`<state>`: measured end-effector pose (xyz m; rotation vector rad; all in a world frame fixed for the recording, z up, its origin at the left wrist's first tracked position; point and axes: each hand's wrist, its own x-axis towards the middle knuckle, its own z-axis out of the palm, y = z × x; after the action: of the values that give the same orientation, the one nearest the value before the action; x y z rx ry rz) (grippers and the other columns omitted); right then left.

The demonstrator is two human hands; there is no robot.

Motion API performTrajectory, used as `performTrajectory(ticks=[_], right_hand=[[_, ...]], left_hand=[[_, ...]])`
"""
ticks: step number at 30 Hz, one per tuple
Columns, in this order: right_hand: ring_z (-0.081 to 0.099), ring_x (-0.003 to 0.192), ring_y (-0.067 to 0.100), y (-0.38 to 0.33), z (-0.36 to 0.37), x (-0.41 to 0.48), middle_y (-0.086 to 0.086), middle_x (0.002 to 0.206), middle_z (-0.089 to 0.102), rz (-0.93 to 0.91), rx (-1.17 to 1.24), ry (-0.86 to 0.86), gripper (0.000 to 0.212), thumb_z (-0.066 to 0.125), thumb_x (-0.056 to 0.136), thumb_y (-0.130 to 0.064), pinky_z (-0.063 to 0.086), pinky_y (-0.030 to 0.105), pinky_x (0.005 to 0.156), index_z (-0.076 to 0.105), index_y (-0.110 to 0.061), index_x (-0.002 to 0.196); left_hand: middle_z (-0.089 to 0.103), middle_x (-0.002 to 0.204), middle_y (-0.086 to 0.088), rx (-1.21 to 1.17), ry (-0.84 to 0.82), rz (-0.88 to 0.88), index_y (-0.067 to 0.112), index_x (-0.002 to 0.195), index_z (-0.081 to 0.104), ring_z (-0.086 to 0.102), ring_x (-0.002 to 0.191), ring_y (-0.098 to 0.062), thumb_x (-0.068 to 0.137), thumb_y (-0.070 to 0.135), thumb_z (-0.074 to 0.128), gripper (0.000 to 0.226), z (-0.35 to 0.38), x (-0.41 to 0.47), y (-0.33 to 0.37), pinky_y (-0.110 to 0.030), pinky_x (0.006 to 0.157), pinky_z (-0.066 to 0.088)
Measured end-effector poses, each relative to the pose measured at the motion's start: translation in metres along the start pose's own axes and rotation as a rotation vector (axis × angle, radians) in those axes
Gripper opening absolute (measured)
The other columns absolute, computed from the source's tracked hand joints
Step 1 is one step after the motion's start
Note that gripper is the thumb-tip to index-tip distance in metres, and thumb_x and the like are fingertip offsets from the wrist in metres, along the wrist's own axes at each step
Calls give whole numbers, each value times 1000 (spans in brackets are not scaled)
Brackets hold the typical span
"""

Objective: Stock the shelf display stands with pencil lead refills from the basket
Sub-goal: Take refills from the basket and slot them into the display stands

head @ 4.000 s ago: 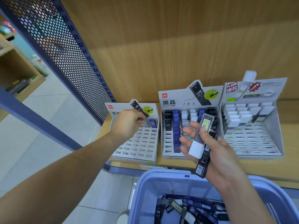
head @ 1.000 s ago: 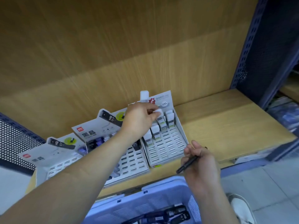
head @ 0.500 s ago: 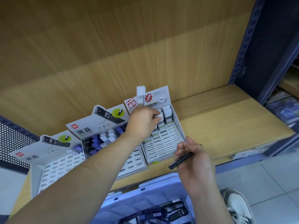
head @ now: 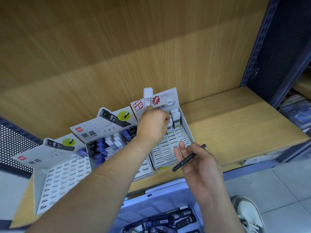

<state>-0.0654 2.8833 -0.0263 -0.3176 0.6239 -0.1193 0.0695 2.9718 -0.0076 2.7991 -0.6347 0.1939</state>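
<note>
Three white display stands sit in a row on the wooden shelf [head: 235, 125]. My left hand [head: 154, 126] reaches into the back rows of the right stand [head: 170, 153], fingers curled round a white-capped refill that is mostly hidden. Two white refills [head: 175, 117] stand in its back right corner. My right hand [head: 196, 163] hovers over that stand's front and holds a slim black lead refill [head: 189, 158] between thumb and fingers. The middle stand [head: 107, 145] carries black, blue and white refills. The left stand [head: 62, 174] holds a couple at its back. The blue basket [head: 151, 200] below contains several dark refills.
A dark blue perforated upright [head: 277, 47] bounds the shelf on the right, another perforated panel [head: 13, 142] on the left. Bare shelf board lies to the right of the stands. A grey-white shoe [head: 249, 214] stands on the tiled floor beside the basket.
My left hand moved from the left stand across to the right stand with the white refill. My right hand now keeps only the black refill and has opened its fingers slightly.
</note>
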Motion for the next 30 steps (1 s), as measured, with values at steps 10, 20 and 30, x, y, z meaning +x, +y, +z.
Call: performTrajectory(ticks=[10, 20, 30], right_hand=[[66, 79, 25, -4, 11, -6, 14, 88, 66, 22, 151, -32, 32, 38, 99, -9, 57, 35, 74, 56, -6, 125], [70, 98, 26, 15, 22, -12, 13, 97, 74, 17, 92, -148, 38, 33, 84, -2, 50, 41, 96, 61, -9, 109], [69, 71, 20, 40, 21, -17, 15, 86, 72, -23, -515, -278, 21, 68, 77, 6, 56, 20, 62, 70, -1, 97]], left_hand=[[65, 102, -3, -238, -5, -71, 21, 106, 70, 55, 96, -22, 93, 23, 54, 20, -23, -28, 2, -27, 85, 41], [63, 73, 10, -697, -218, -257, 37, 75, 64, 51, 56, -2, 71, 21, 82, 25, -53, -121, 13, -25, 65, 53], [74, 83, -8, -1132, 34, -501, 16, 99, 70, 69, 72, -15, 80, -7, 66, 29, -101, -113, -41, -21, 68, 55]])
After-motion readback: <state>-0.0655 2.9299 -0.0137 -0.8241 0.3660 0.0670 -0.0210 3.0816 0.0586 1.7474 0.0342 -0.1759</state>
